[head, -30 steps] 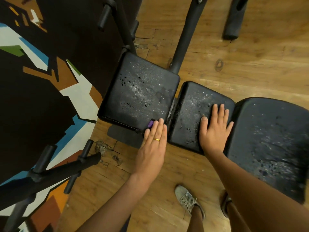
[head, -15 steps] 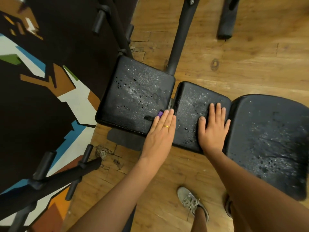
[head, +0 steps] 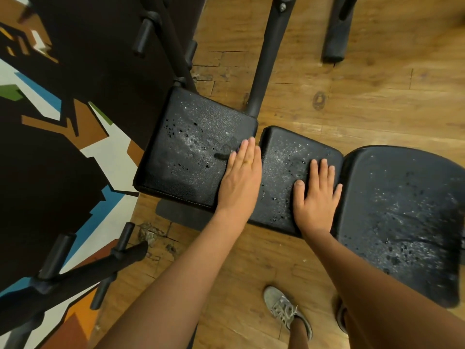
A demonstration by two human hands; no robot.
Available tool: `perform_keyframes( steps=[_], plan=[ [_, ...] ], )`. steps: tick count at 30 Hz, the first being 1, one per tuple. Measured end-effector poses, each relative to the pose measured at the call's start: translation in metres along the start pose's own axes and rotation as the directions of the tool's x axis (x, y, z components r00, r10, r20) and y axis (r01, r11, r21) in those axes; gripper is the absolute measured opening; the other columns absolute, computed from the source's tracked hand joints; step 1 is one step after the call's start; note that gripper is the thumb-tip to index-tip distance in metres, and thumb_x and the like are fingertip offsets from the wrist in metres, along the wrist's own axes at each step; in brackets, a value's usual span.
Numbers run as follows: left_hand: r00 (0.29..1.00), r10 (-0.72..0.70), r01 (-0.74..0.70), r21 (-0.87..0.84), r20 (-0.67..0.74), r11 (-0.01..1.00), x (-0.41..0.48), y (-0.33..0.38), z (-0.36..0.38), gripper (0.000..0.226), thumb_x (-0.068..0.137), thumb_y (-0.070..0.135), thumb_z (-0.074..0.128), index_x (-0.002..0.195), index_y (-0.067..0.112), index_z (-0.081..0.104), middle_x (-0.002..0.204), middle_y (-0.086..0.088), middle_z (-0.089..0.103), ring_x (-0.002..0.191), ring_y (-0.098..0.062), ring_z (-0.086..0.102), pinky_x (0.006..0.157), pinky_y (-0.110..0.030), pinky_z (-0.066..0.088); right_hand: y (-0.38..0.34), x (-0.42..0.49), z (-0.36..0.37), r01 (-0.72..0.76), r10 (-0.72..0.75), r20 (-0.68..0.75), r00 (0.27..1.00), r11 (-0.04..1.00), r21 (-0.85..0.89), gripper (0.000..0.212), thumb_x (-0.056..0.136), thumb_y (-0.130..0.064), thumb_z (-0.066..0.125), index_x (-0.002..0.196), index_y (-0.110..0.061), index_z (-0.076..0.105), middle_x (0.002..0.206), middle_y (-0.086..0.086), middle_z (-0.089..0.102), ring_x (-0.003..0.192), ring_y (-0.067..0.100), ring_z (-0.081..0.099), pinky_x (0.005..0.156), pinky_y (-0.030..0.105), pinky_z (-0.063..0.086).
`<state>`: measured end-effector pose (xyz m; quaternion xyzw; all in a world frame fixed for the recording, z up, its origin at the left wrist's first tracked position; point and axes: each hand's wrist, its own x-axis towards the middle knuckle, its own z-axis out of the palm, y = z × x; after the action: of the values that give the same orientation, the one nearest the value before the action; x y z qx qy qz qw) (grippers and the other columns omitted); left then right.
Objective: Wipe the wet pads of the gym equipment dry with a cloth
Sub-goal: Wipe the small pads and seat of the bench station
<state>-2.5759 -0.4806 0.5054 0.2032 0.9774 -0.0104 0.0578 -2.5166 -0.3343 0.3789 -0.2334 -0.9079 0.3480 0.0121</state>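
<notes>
Fingers (head: 247,157) straight and pressed together, laying the left hand (head: 240,182) flat on the right edge of the left pad (head: 186,157) and pinching nothing that shows. Resting the right hand (head: 315,197) palm-down on the middle pad (head: 279,162), its fingers lightly spread. Looking for the cloth (head: 237,148): finding only a purplish sliver by the left fingertips, the rest apparently hidden under the palm, though not telling for sure. Seeing droplets beading all three pads, the right pad (head: 402,210) included, with neither hand on it.

Judging the risks from here: steering a cloth with a flat palm rather than gripping it, so risking it bunching, slipping free or dropping into the gap between the left and middle pads. Probably smearing water about instead of lifting it, with so little cloth under the hand. Leaning a bare right palm on wet vinyl — inviting a skid. Pushing beads over the near edge, wetting the wooden floor (head: 251,260) close to the shoe (head: 284,308).
</notes>
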Motion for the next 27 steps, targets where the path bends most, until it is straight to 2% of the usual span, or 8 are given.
perform_keyframes(
  steps=[3, 7, 14, 18, 22, 23, 25, 27],
  plan=[
    [1.000, -0.016, 0.016, 0.001, -0.002, 1.000, 0.036, 0.001, -0.003, 0.076, 0.092, -0.013, 0.040, 0.160, 0.003, 0.010, 0.168, -0.016, -0.003, 0.156, -0.027, -0.005, 0.124, -0.041, -0.003, 0.000, 0.001, 0.001, -0.002, 0.002, 0.006, 1.000, 1.000, -0.012, 0.063, 0.102, -0.048, 0.025, 0.161, -0.027, 0.018, 0.170, -0.003, 0.009, 0.156, 0.015, -0.003, 0.125, 0.053, 0.001],
    [1.000, -0.002, 0.002, 0.028, 0.015, 1.000, 0.020, 0.002, 0.000, 0.076, 0.088, -0.012, 0.029, 0.160, 0.002, 0.008, 0.168, -0.016, -0.005, 0.156, -0.028, -0.006, 0.123, -0.040, -0.004, 0.001, 0.000, 0.001, 0.004, -0.004, 0.006, 1.000, 1.000, -0.014, 0.063, 0.102, -0.048, 0.024, 0.161, -0.026, 0.018, 0.170, -0.003, 0.008, 0.156, 0.015, -0.003, 0.125, 0.053, 0.001],
    [0.996, -0.036, 0.034, 0.023, 0.084, 0.999, -0.040, 0.001, 0.013, 0.086, 0.088, -0.012, 0.055, 0.160, 0.003, 0.010, 0.168, -0.015, -0.001, 0.155, -0.027, -0.004, 0.122, -0.042, -0.003, -0.001, 0.000, 0.000, -0.003, 0.003, 0.005, 1.000, 1.000, -0.001, 0.063, 0.103, -0.048, 0.025, 0.161, -0.026, 0.019, 0.170, -0.004, 0.008, 0.156, 0.014, -0.004, 0.125, 0.053, 0.002],
    [0.996, -0.010, 0.005, 0.060, 0.086, 0.998, 0.011, 0.003, 0.001, 0.077, 0.094, -0.012, 0.041, 0.160, 0.002, 0.004, 0.168, -0.016, -0.008, 0.156, -0.027, -0.009, 0.123, -0.040, -0.006, 0.001, -0.001, 0.001, 0.004, -0.004, -0.002, 1.000, 1.000, 0.001, 0.062, 0.103, -0.047, 0.026, 0.161, -0.026, 0.019, 0.170, -0.004, 0.009, 0.156, 0.013, -0.004, 0.125, 0.053, 0.003],
    [0.997, 0.056, -0.061, 0.110, 0.049, 0.992, 0.078, -0.006, -0.012, 0.068, 0.096, -0.011, 0.038, 0.159, 0.001, 0.015, 0.168, -0.016, 0.003, 0.156, -0.027, 0.001, 0.125, -0.041, 0.003, 0.001, -0.001, 0.002, 0.004, -0.004, -0.013, 1.000, 1.000, 0.004, 0.063, 0.102, -0.048, 0.026, 0.161, -0.025, 0.021, 0.170, -0.004, 0.009, 0.156, 0.014, -0.003, 0.125, 0.053, 0.003],
    [0.993, 0.097, -0.106, 0.127, 0.073, 0.986, 0.093, -0.011, -0.017, 0.065, 0.097, -0.012, 0.037, 0.158, 0.001, 0.020, 0.168, -0.016, 0.007, 0.156, -0.027, 0.004, 0.125, -0.042, 0.006, 0.001, 0.000, 0.002, 0.005, -0.005, -0.014, 1.000, 1.000, 0.004, 0.063, 0.102, -0.047, 0.027, 0.161, -0.025, 0.021, 0.170, -0.003, 0.010, 0.156, 0.014, -0.003, 0.125, 0.053, 0.003],
    [0.951, 0.216, -0.246, 0.117, 0.223, 0.962, 0.120, -0.024, -0.029, 0.057, 0.096, -0.012, 0.040, 0.151, 0.001, 0.036, 0.166, -0.016, 0.019, 0.155, -0.028, 0.015, 0.125, -0.044, 0.015, 0.001, -0.001, 0.002, 0.005, -0.005, -0.011, 1.000, 1.000, 0.002, 0.063, 0.102, -0.047, 0.028, 0.161, -0.025, 0.021, 0.170, -0.003, 0.009, 0.156, 0.014, -0.004, 0.125, 0.053, 0.003],
    [0.845, 0.342, -0.407, 0.079, 0.412, 0.910, 0.138, -0.040, -0.049, 0.047, 0.092, -0.009, 0.049, 0.137, 0.006, 0.051, 0.159, -0.012, 0.034, 0.146, -0.033, 0.032, 0.118, -0.050, 0.030, 0.002, -0.001, 0.002, 0.004, -0.004, -0.012, 1.000, 1.000, 0.000, 0.063, 0.102, -0.047, 0.027, 0.161, -0.025, 0.021, 0.170, -0.004, 0.009, 0.156, 0.014, -0.004, 0.125, 0.053, 0.003]
  ],
)
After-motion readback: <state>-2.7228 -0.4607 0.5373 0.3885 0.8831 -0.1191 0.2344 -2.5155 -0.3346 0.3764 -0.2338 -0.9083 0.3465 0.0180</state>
